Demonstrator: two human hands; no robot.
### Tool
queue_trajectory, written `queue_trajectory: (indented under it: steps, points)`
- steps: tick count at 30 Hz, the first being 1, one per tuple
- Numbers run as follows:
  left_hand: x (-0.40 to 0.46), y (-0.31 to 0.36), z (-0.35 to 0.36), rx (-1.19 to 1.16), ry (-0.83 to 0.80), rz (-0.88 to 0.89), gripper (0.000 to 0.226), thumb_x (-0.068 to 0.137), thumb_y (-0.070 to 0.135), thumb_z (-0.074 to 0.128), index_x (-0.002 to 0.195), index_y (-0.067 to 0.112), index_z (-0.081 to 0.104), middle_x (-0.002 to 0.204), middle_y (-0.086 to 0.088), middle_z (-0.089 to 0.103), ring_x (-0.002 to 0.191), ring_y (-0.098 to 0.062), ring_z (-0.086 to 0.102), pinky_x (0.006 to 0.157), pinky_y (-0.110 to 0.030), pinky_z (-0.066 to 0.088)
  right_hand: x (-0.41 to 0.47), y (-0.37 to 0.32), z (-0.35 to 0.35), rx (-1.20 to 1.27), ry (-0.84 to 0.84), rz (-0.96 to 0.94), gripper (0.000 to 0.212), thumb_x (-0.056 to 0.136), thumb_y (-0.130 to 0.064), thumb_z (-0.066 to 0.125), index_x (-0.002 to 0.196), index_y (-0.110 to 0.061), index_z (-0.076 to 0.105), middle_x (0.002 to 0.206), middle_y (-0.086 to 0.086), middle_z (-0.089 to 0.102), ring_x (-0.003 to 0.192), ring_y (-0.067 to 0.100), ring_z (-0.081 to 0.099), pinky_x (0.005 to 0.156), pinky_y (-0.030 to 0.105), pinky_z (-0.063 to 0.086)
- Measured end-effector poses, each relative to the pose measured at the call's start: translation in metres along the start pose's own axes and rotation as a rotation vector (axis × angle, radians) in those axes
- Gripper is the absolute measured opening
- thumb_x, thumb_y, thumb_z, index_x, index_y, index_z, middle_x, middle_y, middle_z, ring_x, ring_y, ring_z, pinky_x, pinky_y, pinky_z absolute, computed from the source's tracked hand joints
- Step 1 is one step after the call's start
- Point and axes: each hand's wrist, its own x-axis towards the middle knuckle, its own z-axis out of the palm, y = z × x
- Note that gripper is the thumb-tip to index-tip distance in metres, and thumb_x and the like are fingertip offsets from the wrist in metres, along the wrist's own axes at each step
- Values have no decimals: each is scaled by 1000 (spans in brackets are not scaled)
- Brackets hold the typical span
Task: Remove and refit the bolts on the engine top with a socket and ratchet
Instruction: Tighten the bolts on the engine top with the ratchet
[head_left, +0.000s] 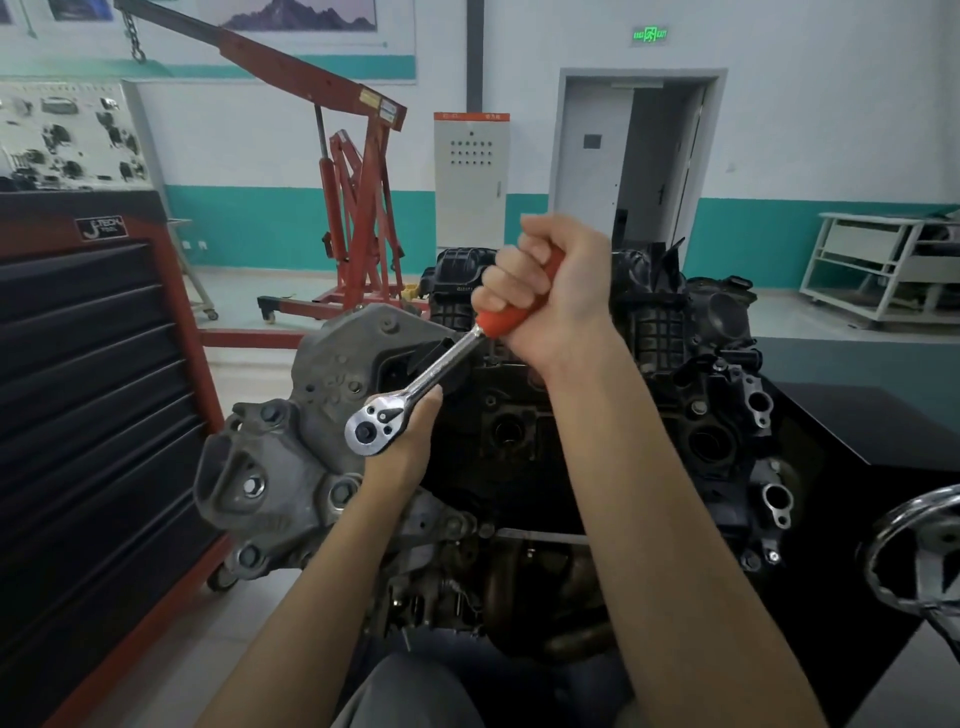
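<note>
The right hand is wrapping its fingers tightly round the orange grip of the ratchet, holding it up above the engine. The chrome shaft is slanting down and to the left to the ratchet head, which is facing the camera. The left hand is coming up from below and cupping that head, its fingers curling round the far side; whether a socket is sitting under the head cannot be told. The engine is standing just in front of the person, its grey bracket on the left and black cover in the middle. A red tool chest is standing to the left, and a red hoist is standing behind.
</note>
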Motion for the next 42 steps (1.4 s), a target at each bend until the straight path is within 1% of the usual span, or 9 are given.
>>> queue_trajectory:
  steps: [4, 9, 12, 16, 21, 26, 30, 35, 42]
  points:
    - [-1, -1, -9, -82, -100, -26, 30, 77, 31, 73, 53, 26, 55, 55, 11, 49, 55, -4, 48, 56, -17, 40, -12, 7, -9, 132, 70, -80, 41, 87, -13, 47, 49, -19, 32, 39, -6, 25, 36, 9, 20, 41, 17, 23]
    - [-4, 4, -14, -35, -165, 125, 51, 63, 35, 80, 58, 5, 39, 56, -8, 40, 54, -18, 36, 51, -28, 32, -72, 38, -34, 461, 290, -347, 37, 78, -19, 52, 45, -22, 34, 40, -8, 26, 34, 9, 23, 40, 18, 28]
    - [-5, 1, -10, 147, -139, 204, 52, 76, 9, 78, 50, 13, 33, 48, 6, 35, 47, -5, 33, 48, -19, 29, -89, 43, -41, 512, 350, -399, 36, 76, -21, 52, 44, -20, 35, 40, -6, 26, 34, 10, 25, 41, 20, 32]
    - [-1, -2, -9, 177, -111, 180, 62, 87, -5, 61, 46, 25, 24, 38, 12, 28, 38, -3, 28, 42, -10, 21, -80, 35, -41, 438, 282, -362, 44, 86, -17, 44, 44, -20, 33, 38, -7, 26, 33, 9, 23, 39, 21, 30]
    - [4, -8, -2, 135, 36, -88, 43, 89, 12, 60, 54, 24, 38, 41, 16, 43, 45, 3, 43, 50, -8, 36, -34, 11, -21, 218, 101, -217, 45, 87, -12, 42, 44, -20, 34, 38, -7, 25, 34, 9, 21, 39, 16, 27]
    - [1, -11, -4, 144, -70, -141, 42, 91, 15, 56, 56, 27, 36, 43, 21, 40, 43, 8, 41, 48, -2, 32, -1, -6, 2, 40, 5, 7, 42, 88, -12, 45, 48, -17, 33, 40, -5, 27, 36, 8, 22, 41, 18, 26]
    - [4, -6, -9, 75, -62, -124, 35, 80, 24, 62, 52, 23, 43, 50, 11, 38, 52, -6, 37, 48, -19, 30, -38, 16, -14, 194, 84, -193, 44, 89, -11, 44, 47, -20, 35, 39, -7, 27, 35, 9, 22, 39, 17, 27]
    - [-1, 5, -11, -82, -79, 103, 46, 83, 21, 58, 46, 25, 32, 45, 10, 28, 45, -6, 25, 45, -20, 22, -99, 71, -35, 346, 94, -503, 35, 81, -18, 43, 47, -20, 37, 39, -6, 32, 35, 10, 29, 45, 24, 36]
    - [7, -1, -3, -61, 25, -120, 56, 93, 9, 57, 41, 26, 41, 39, 14, 36, 40, -1, 32, 52, -21, 29, -50, 26, -19, 184, 52, -291, 42, 87, -11, 40, 46, -20, 33, 39, -6, 26, 36, 11, 21, 43, 19, 29]
